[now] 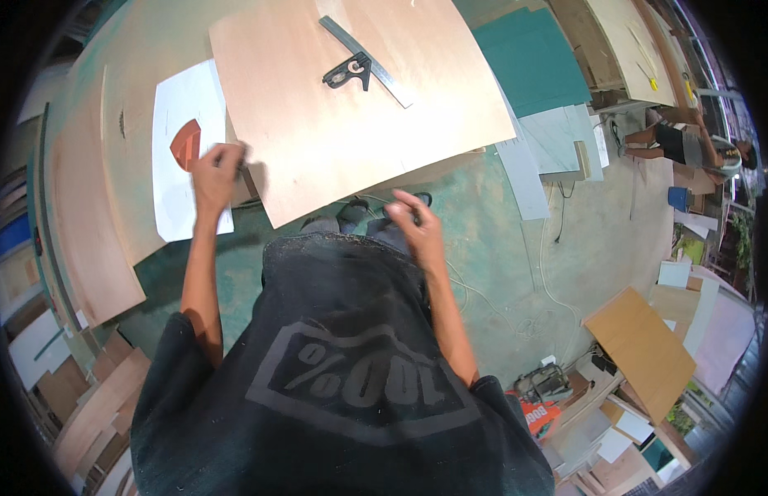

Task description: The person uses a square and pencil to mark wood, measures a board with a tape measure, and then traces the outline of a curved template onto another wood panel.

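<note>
My left hand [215, 178] is closed, its fingers curled at the left edge of a light plywood sheet [318, 149]. A small dark bit shows at its fingertips, too blurred to name. Right beside that hand, an orange-brown wedge-shaped piece [184, 144] lies on a white panel [170, 198]. My right hand [418, 227] hangs in front of the sheet's near edge, loosely open, with nothing seen in it. On the sheet's far part rests a combination square, its black head [348, 73] fitted on a steel rule [386, 78] lying at a slant.
Larger wood boards [94, 190] stretch along the left. Green panels [533, 62] and grey-white panels [557, 136] stand to the right. Cables [557, 289] trail over the floor. Offcuts and a tan board [644, 351] are piled at lower right. Another person [686, 147] stands far right.
</note>
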